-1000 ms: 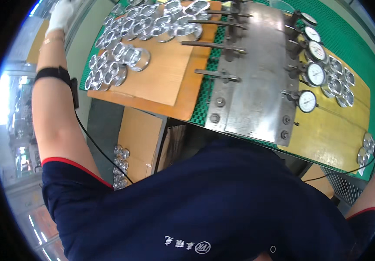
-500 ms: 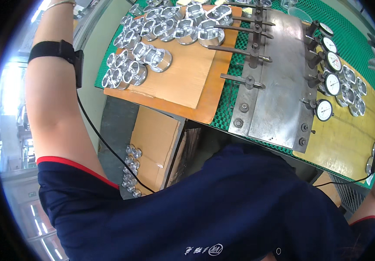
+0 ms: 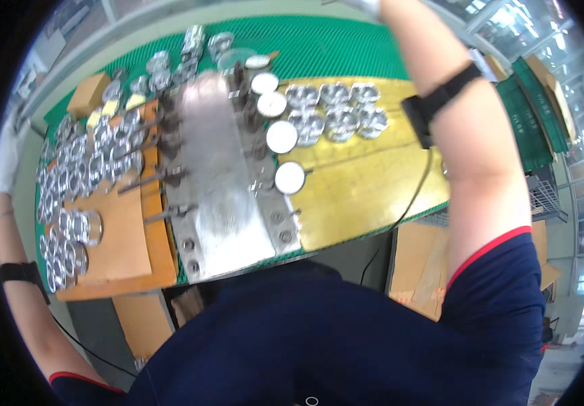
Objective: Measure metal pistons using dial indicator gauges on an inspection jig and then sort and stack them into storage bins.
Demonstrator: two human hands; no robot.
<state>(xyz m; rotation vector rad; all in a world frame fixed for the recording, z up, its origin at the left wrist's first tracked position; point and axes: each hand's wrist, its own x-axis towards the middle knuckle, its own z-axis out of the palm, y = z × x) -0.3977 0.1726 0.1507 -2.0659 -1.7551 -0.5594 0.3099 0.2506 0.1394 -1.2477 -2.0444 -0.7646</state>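
Note:
A grey metal fixture plate (image 3: 221,196) lies in the middle of a green-matted bench (image 3: 332,47). Several white round dial gauges (image 3: 282,136) stand along its right side. Many shiny round metal parts (image 3: 69,183) crowd an orange board (image 3: 126,237) on the left. More of them sit on a yellow board (image 3: 366,183) on the right. My left hand (image 3: 6,154), in a white glove, is at the far left rim beside the parts on the orange board. My right arm reaches up over the yellow board. Only the glove edge of my right hand (image 3: 365,5) shows at the top rim.
A small cardboard box (image 3: 89,95) sits at the bench's back left corner. Brown cardboard (image 3: 417,264) lies under the bench's right end. A black band with a cable (image 3: 441,101) wraps my right forearm. Green crates (image 3: 532,115) stand at the far right.
The view has swung to the right, so the fixture now sits in the middle. My left arm has come down to the left rim, and my right arm now stretches up to the top.

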